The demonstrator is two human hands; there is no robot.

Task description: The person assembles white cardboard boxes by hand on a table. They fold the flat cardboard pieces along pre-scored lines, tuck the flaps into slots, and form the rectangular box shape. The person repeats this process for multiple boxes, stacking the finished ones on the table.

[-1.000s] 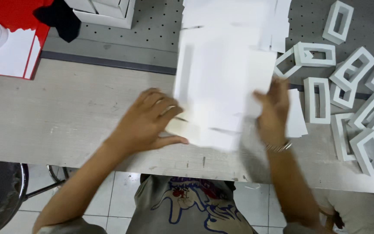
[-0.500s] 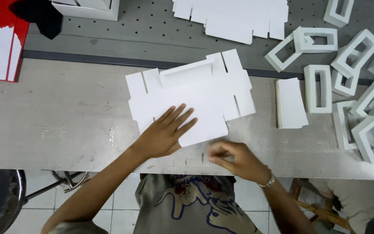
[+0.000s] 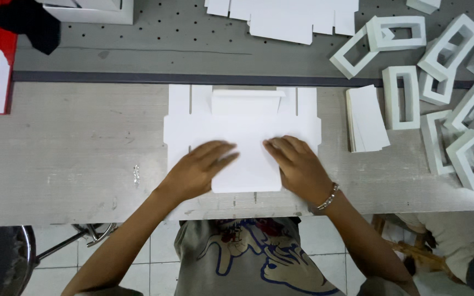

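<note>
Both hands pressed a white die-cut card blank flat on the workbench.

The workbench [image 3: 56, 159] bore the card blank [image 3: 242, 123] squared to its near edge, no longer skewed as half a second before. The left hand [image 3: 198, 170] and right hand [image 3: 297, 164] lay open, palms down, slightly apart, likely pinning the near panel; the right had come up from the edge.

The flat cardboard sheet [image 3: 242, 131] is plain white, and the workbench [image 3: 72, 148] under it is pale grey with a grain of fine streaks. At the right edge the folded frames [image 3: 456, 104] are white too. In the far left corner lies a red box [image 3: 1, 33].
</note>
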